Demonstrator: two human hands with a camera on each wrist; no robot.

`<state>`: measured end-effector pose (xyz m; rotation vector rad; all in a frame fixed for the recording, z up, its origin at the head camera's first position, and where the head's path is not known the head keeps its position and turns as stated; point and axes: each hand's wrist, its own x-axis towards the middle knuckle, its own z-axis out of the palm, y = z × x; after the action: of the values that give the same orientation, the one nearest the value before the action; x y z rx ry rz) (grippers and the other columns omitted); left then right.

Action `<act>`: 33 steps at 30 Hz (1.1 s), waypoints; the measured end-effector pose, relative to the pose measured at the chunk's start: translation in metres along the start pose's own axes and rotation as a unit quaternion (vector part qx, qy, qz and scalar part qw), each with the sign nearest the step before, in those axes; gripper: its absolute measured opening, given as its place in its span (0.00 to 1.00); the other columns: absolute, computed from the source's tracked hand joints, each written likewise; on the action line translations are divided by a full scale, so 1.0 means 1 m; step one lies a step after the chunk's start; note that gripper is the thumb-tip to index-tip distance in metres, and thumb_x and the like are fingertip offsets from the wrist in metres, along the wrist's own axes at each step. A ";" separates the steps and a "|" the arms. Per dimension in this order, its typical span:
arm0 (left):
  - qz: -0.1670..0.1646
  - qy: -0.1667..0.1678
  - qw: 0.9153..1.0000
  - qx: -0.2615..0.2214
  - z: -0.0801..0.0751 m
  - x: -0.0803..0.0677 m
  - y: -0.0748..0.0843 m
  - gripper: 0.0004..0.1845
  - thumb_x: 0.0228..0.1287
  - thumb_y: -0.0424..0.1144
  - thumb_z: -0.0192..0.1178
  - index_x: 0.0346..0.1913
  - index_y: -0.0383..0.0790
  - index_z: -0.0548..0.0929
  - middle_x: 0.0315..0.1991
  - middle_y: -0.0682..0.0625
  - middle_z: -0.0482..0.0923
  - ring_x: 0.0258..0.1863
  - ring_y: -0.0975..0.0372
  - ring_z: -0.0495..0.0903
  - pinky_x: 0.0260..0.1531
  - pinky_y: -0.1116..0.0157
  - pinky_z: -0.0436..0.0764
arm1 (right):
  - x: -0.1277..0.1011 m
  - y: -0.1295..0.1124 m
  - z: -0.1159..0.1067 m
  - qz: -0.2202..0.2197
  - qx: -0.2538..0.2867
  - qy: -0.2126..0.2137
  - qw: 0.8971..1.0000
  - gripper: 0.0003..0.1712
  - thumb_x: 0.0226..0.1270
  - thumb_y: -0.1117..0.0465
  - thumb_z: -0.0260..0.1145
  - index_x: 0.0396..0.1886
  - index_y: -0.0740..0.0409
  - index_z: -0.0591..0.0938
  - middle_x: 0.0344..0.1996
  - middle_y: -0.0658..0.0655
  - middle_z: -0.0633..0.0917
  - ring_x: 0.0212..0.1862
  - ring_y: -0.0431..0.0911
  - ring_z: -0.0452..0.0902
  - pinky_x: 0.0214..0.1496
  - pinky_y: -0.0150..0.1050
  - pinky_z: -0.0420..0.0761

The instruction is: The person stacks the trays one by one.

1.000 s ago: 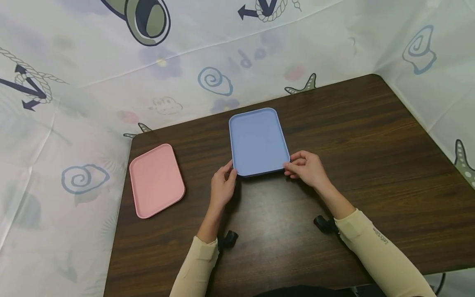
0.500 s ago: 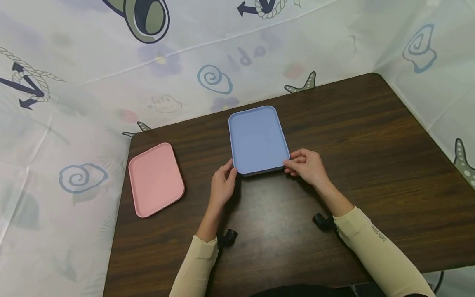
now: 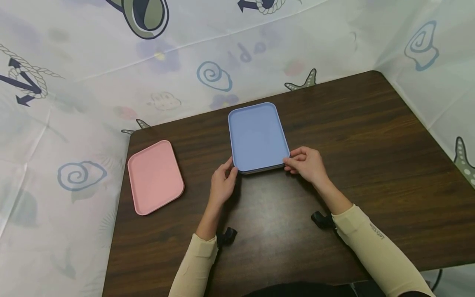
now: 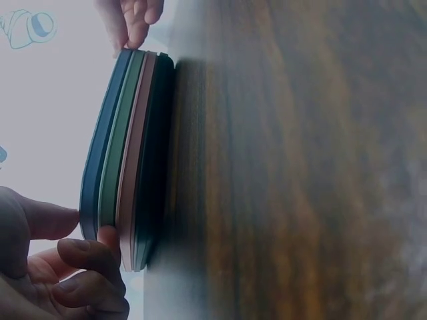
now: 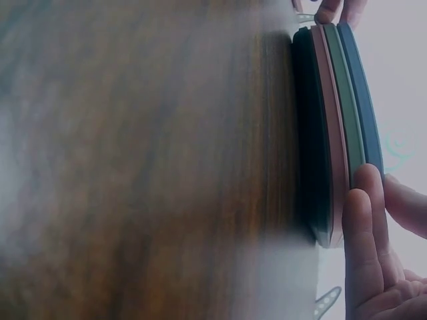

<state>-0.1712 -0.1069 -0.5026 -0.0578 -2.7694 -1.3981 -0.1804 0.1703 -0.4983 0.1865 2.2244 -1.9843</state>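
A blue tray (image 3: 257, 136) tops a stack near the back edge of the table. The wrist views show its layers below: a green tray (image 4: 119, 140), a pink one (image 5: 330, 127) and a dark one (image 4: 153, 153) at the bottom. My left hand (image 3: 222, 183) pinches the near left corner, thumb at the blue rim and fingertips along the side by the green layer. At the near right corner my right hand (image 3: 309, 165) does likewise, its thumb on the blue rim and its fingers against the stack's side.
A separate pink tray (image 3: 156, 177) lies on the dark wood table (image 3: 371, 165) at the left. Printed white cloth (image 3: 92, 37) hangs close behind the table and along both sides. A black wrist camera (image 3: 227, 237) sits below my left hand.
The head view has tilted slightly, shifting the scene upward. A thin, lighter edge now shows under the blue tray's front. Both hands keep their places at its corners.
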 end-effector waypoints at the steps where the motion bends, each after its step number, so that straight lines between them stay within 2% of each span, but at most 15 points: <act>1: 0.002 0.000 1.000 0.000 0.000 0.000 0.000 0.23 0.71 0.36 0.57 0.67 0.36 0.74 0.38 0.43 0.79 0.28 0.55 0.70 0.31 0.60 0.69 | 0.000 0.000 0.000 0.000 0.000 0.001 1.000 0.23 0.63 0.63 0.72 0.49 0.75 0.75 0.35 0.68 0.87 0.29 0.47 0.87 0.32 0.38 0.84; 12: 0.015 -0.002 1.000 0.002 -0.001 -0.004 0.001 0.23 0.70 0.35 0.58 0.66 0.34 0.74 0.36 0.45 0.77 0.22 0.59 0.66 0.26 0.63 0.67 | 0.002 0.002 0.001 0.004 0.002 0.003 1.000 0.21 0.63 0.63 0.72 0.47 0.74 0.75 0.33 0.67 0.87 0.28 0.45 0.86 0.32 0.38 0.84; 22: 0.018 -0.027 0.999 -0.001 -0.010 -0.015 0.000 0.22 0.69 0.35 0.60 0.64 0.37 0.77 0.38 0.46 0.77 0.18 0.63 0.65 0.23 0.66 0.67 | -0.001 0.006 0.002 0.002 0.000 -0.004 1.000 0.21 0.65 0.62 0.69 0.50 0.71 0.74 0.34 0.67 0.87 0.29 0.47 0.87 0.32 0.39 0.84; 29: 0.023 -0.052 0.998 -0.005 -0.022 -0.029 -0.005 0.19 0.69 0.37 0.60 0.62 0.38 0.79 0.40 0.47 0.78 0.13 0.66 0.63 0.17 0.67 0.66 | -0.011 0.005 0.003 -0.002 -0.011 -0.009 1.000 0.25 0.68 0.61 0.68 0.58 0.69 0.73 0.37 0.69 0.86 0.30 0.48 0.87 0.32 0.41 0.84; 33: 0.008 -0.057 0.998 -0.015 -0.032 -0.043 -0.011 0.18 0.70 0.38 0.60 0.61 0.39 0.80 0.41 0.48 0.79 0.12 0.67 0.62 0.16 0.67 0.66 | -0.018 0.004 0.006 -0.005 -0.005 0.001 1.000 0.26 0.68 0.60 0.67 0.60 0.67 0.72 0.38 0.71 0.85 0.29 0.47 0.86 0.33 0.41 0.84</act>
<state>-0.1280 -0.1397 -0.4944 -0.1654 -2.8325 -1.4769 -0.1623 0.1650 -0.4992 0.1760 2.2398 -1.9789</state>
